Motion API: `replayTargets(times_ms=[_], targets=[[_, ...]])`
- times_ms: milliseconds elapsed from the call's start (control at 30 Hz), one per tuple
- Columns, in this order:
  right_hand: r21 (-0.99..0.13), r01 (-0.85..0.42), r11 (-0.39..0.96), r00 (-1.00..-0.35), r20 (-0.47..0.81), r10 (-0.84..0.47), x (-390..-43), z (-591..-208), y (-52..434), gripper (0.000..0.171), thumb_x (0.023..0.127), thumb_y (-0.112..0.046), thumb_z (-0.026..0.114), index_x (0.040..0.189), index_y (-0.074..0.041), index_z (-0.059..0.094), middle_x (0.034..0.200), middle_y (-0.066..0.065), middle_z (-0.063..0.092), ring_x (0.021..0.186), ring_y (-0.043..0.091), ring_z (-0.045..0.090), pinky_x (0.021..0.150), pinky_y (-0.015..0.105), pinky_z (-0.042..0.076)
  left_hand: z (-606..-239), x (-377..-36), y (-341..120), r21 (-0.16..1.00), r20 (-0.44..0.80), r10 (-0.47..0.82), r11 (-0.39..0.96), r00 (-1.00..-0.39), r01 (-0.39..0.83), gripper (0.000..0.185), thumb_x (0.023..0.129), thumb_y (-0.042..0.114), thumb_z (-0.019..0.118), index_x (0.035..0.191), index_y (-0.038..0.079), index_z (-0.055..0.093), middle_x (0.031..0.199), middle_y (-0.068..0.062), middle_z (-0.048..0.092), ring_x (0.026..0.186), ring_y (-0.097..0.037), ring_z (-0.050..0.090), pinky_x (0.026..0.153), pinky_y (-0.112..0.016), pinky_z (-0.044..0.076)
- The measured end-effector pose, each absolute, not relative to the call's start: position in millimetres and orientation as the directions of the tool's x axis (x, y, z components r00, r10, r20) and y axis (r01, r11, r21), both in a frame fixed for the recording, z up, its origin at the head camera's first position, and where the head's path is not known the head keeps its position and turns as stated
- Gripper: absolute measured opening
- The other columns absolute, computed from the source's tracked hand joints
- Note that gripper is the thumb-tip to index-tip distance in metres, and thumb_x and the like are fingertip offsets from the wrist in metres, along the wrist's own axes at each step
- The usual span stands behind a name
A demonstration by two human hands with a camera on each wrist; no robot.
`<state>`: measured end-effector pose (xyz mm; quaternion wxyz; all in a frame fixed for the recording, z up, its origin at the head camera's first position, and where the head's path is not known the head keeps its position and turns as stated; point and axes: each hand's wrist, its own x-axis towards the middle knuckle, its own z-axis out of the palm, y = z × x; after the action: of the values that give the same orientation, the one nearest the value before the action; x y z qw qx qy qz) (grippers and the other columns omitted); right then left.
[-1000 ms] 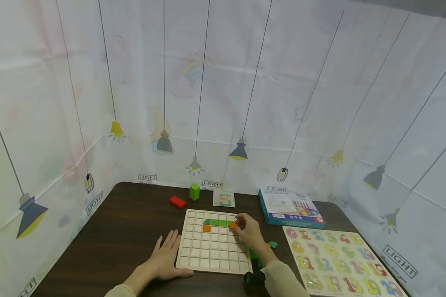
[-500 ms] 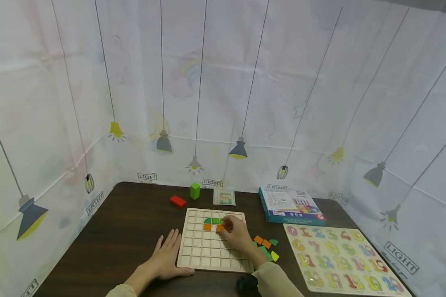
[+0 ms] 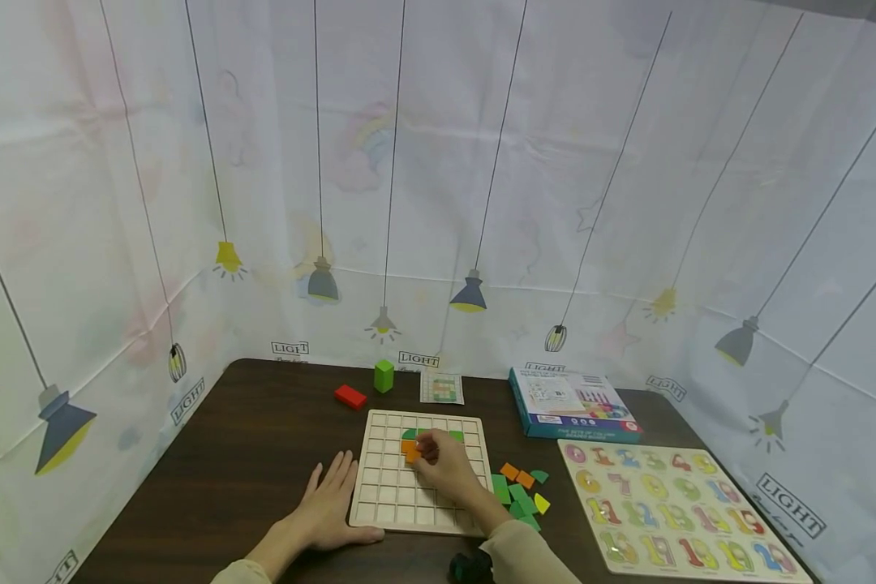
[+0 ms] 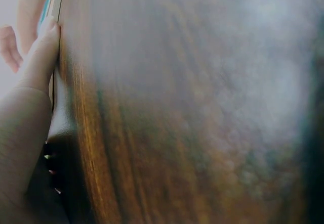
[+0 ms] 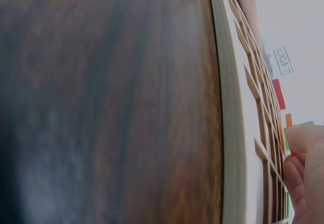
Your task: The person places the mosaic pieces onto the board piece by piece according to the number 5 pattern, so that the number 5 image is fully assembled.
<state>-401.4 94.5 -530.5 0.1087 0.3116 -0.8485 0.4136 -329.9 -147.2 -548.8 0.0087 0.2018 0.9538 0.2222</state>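
My left hand (image 3: 326, 507) lies flat with fingers spread on the dark table, along the left edge of a wooden grid board (image 3: 383, 495). Its thumb touches the board's front corner; the left wrist view shows the thumb (image 4: 43, 52) against the edge. My right hand (image 3: 448, 466) is over the upper middle of the board and pinches an orange square tile (image 3: 412, 457). Just behind it, another orange tile (image 3: 407, 445) sits in the grid. A row of green tiles (image 3: 456, 435) runs along the row behind, partly hidden by my fingers.
Loose green tiles (image 3: 521, 499), orange tiles (image 3: 509, 470) and a yellow piece (image 3: 542, 504) lie right of the board. Behind are a red block (image 3: 350, 397), a green block (image 3: 384, 376) and a pattern card (image 3: 441, 388). A blue box (image 3: 577, 405) and a number puzzle (image 3: 672, 511) stand right.
My right hand has moved left across the board, carrying the orange tile from the right end of the green row to beside the other orange tile. The left hand has stayed put.
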Motion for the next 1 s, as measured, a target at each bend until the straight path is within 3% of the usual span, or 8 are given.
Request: replayTargets(times_ms=[367, 1000], targets=[[-0.585, -0.627, 0.515, -0.778, 0.442, -0.446, -399.1, -531.9, 84.3, 0.028, 0.084, -0.001, 0.068, 0.11, 0.0, 0.06, 0.095, 0.008, 0.061, 0.083, 0.016, 0.061, 0.071, 0.024, 0.052, -544.1, -326.3, -146.1, 0.424, 0.065, 0.383, 0.825, -0.922, 0.373, 0.119, 0.071, 0.08, 0.054, 0.147, -0.007, 0.022, 0.152, -0.026, 0.013, 0.14, -0.039, 0.008, 0.106, -0.062, 0.006], [-0.573, -0.648, 0.503, -0.761, 0.461, -0.456, -401.1, -532.5, 84.5, 0.029, 0.081, 0.006, 0.065, 0.109, 0.0, 0.06, 0.094, 0.009, 0.063, 0.083, 0.019, 0.061, 0.072, 0.024, 0.052, -542.9, -326.7, -146.6, 0.432, 0.056, 0.381, 0.824, -0.923, 0.367, 0.12, 0.071, 0.08, 0.053, 0.147, -0.007, 0.021, 0.152, -0.026, 0.012, 0.141, -0.039, 0.007, 0.106, -0.062, 0.004]])
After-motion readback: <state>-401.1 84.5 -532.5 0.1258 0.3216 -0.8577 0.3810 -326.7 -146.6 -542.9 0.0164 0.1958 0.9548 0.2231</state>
